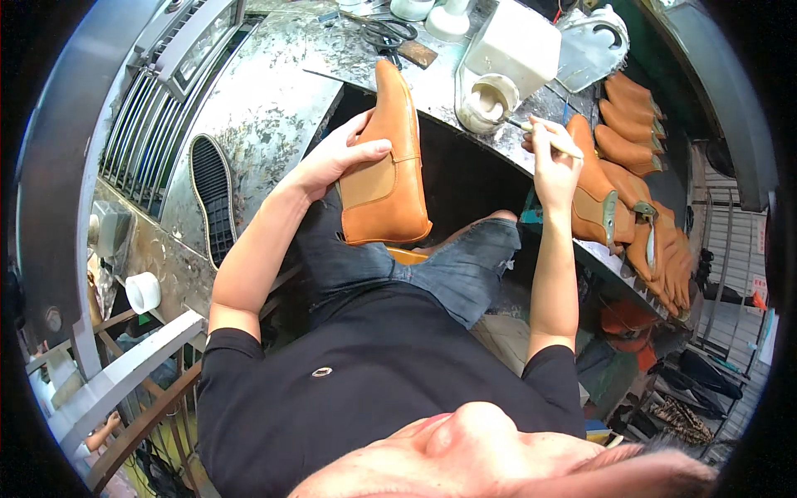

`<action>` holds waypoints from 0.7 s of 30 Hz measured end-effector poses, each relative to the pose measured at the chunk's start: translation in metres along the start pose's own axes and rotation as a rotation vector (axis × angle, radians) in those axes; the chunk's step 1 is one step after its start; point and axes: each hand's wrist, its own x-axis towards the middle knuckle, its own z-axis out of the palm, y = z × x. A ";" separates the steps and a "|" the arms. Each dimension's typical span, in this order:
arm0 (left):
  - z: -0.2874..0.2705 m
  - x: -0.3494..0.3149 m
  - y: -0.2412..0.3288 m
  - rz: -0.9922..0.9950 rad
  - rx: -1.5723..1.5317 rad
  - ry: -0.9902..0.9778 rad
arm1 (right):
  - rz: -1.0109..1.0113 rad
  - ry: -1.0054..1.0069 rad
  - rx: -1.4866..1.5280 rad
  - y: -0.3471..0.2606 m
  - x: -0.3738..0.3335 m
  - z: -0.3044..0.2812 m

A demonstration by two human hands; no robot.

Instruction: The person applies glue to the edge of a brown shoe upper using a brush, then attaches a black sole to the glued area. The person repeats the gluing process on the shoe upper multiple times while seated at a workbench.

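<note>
Our head (498, 461) crosses the bottom edge, below our black shirt (390, 357). At upper centre, our left hand (344, 155), curled closed, grips a tan boot (383, 203). Right of it, our right hand (554, 170) pinches a brush (568, 147), its tip beside a white pot (473, 118). More boots (628, 152) lie at right.

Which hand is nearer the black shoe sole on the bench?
Left. The left hand, holding the orange boot, is right of the black shoe sole; the right hand, holding a brush, is farther right, beyond the boot.
</note>
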 end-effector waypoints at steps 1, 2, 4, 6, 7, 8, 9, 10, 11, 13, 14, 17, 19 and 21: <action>0.002 -0.001 0.001 -0.001 -0.002 0.000 | 0.077 0.026 0.130 -0.012 -0.004 0.002; 0.003 -0.002 0.002 -0.002 -0.004 -0.001 | 0.155 0.052 0.260 -0.020 -0.007 0.005; 0.007 -0.004 0.004 0.014 -0.024 -0.006 | 0.193 -0.011 0.460 -0.029 -0.015 0.009; 0.010 -0.007 0.005 0.023 -0.034 -0.008 | 0.255 -0.121 0.581 -0.050 -0.026 0.023; 0.011 -0.007 0.005 0.025 -0.038 -0.012 | 0.261 -0.158 0.527 -0.063 -0.028 0.030; 0.012 -0.007 0.005 0.027 -0.042 -0.016 | 0.234 -0.201 0.522 -0.069 -0.031 0.037; 0.012 -0.007 0.005 0.030 -0.051 -0.026 | 0.185 -0.232 0.485 -0.073 -0.031 0.043; 0.013 -0.007 0.004 0.033 -0.059 -0.037 | 0.136 -0.264 0.448 -0.076 -0.031 0.047; 0.013 -0.007 0.004 0.036 -0.067 -0.046 | 0.152 -0.264 0.460 -0.077 -0.031 0.052; 0.014 -0.005 0.001 0.061 -0.067 -0.056 | 0.132 -0.281 0.448 -0.081 -0.033 0.058; 0.014 -0.005 0.001 0.073 -0.067 -0.060 | 0.122 -0.291 0.442 -0.083 -0.033 0.060; 0.015 -0.006 0.001 0.050 -0.047 -0.052 | 0.080 -0.315 0.438 -0.085 -0.035 0.061; 0.015 -0.007 -0.001 0.049 -0.063 -0.063 | 0.088 -0.347 0.434 -0.087 -0.038 0.059; 0.013 -0.005 -0.003 0.050 -0.085 -0.071 | 0.115 -0.388 0.428 -0.087 -0.040 0.055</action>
